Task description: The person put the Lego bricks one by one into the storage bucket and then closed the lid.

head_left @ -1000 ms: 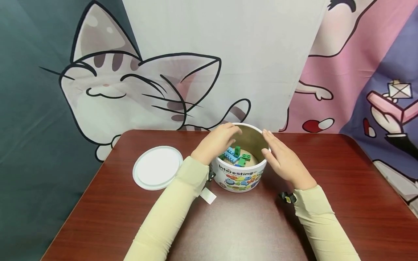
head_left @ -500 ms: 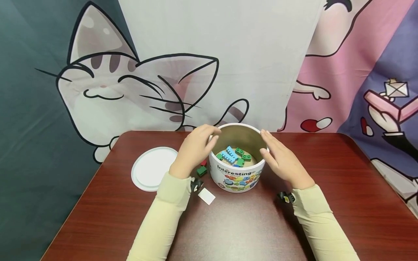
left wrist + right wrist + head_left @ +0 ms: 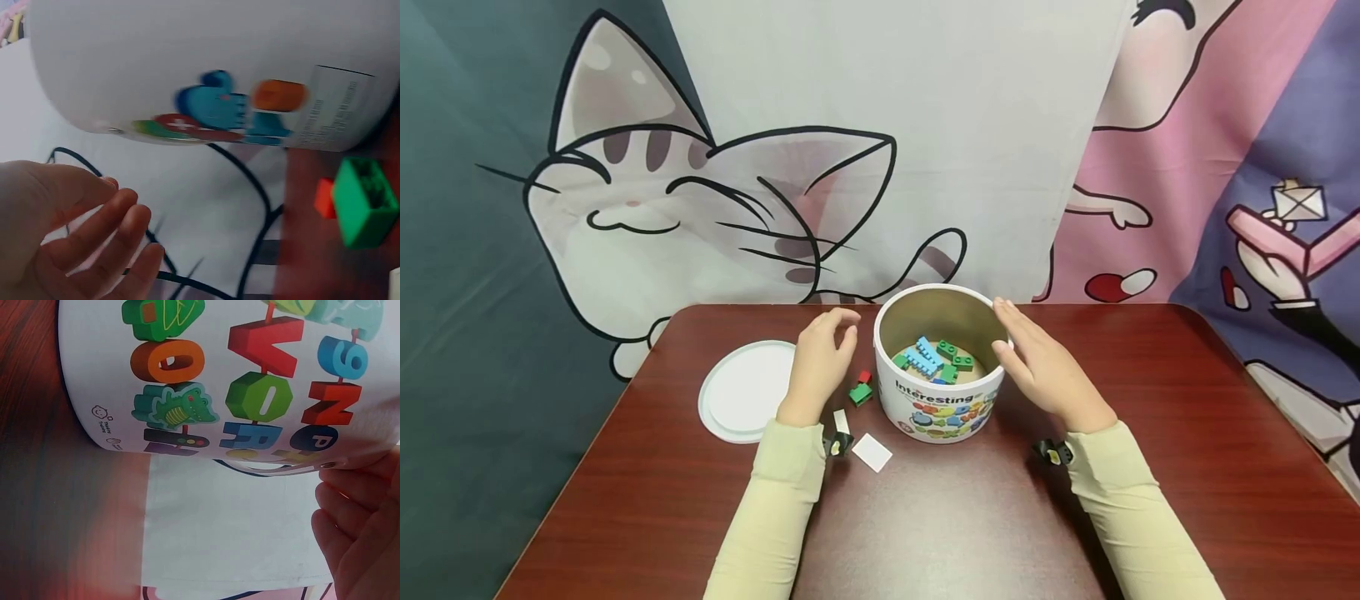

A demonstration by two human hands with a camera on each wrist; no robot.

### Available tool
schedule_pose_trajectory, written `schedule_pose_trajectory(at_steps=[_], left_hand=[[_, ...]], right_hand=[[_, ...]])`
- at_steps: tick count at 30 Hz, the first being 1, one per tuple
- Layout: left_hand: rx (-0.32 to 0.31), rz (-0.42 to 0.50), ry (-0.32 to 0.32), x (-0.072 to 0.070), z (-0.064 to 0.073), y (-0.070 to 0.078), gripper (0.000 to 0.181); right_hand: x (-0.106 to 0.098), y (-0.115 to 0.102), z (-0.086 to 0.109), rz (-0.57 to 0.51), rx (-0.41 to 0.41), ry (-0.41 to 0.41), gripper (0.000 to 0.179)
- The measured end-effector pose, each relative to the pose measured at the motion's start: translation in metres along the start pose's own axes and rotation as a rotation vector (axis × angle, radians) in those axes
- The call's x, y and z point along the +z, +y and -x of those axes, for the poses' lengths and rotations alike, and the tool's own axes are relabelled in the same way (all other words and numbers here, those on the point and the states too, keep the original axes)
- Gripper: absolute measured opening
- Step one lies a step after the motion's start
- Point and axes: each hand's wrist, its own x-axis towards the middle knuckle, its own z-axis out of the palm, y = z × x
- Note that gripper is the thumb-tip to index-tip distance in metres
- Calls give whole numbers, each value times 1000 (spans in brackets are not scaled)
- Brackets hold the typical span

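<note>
A round white bucket [image 3: 940, 408] printed with colourful pictures stands upright on the table. Light blue toy bricks [image 3: 921, 361] and green toy bricks [image 3: 962, 363] lie on its floor. My right hand [image 3: 1052, 371] rests against the bucket's right side near the rim, fingers fairly straight. In the air to the bucket's left is my left hand [image 3: 816, 362], apart from it, its fingers loosely bent around nothing. Between that hand and the bucket, a green brick [image 3: 861, 394] and a red brick [image 3: 865, 377] lie on the table; the left wrist view shows the green brick [image 3: 365, 203] close up.
The bucket's white round lid [image 3: 747, 390] lies flat at the left on the dark red table [image 3: 970, 533]. A small white card [image 3: 872, 452] lies in front of the bucket, with another white piece [image 3: 841, 421] beside my left wrist. A cartoon-printed cloth [image 3: 985, 125] hangs behind.
My left hand has moved left, from over the bucket's opening to beside it, uncovering the green and red bricks on the table. My right hand has stayed at the bucket's side.
</note>
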Motion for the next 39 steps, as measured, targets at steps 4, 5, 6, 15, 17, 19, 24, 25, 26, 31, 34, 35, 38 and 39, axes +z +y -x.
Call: schedule_pose_trajectory(at_steps=[4, 5, 6, 15, 17, 19, 24, 25, 26, 31, 34, 35, 38, 39], left_hand=[[-80, 45, -18, 8, 0, -10, 18], [-104, 56, -31, 10, 0, -13, 17], [-133, 64, -50, 12, 1, -15, 17], [-284, 36, -244, 25, 5, -33, 16], [-308, 25, -273, 26, 7, -35, 16], [-328, 11, -296, 28, 8, -37, 15], [-362, -33, -341, 30, 11, -38, 16], [-363, -41, -344, 30, 12, -38, 17], [-363, -48, -345, 31, 12, -37, 17], [-364, -77, -341, 33, 12, -36, 18], [-362, -90, -340, 33, 12, -36, 16], [-360, -93, -339, 33, 12, -36, 16], [-356, -97, -334, 34, 12, -36, 14], [-352, -100, -333, 34, 11, -36, 14]], right_hand=[[1, 0, 1, -5, 5, -2, 62], [1, -1, 1, -5, 6, -3, 62], [1, -1, 0, -5, 7, -3, 62], [-1, -2, 0, -13, 20, -4, 62], [-1, -2, -1, -14, 20, -8, 62], [-1, -3, -1, -12, 20, -13, 62], [-1, -3, -1, -10, 14, -13, 62], [-1, -3, -1, -11, 13, -12, 62], [-1, -3, -1, -12, 13, -11, 62], [-1, -3, -1, -7, 17, -16, 62], [-1, -3, -1, -10, 22, -20, 62], [-1, -3, -1, -7, 24, -20, 62], [-1, -3, -1, -10, 28, -18, 62], [-1, -3, -1, -9, 27, -17, 62]])
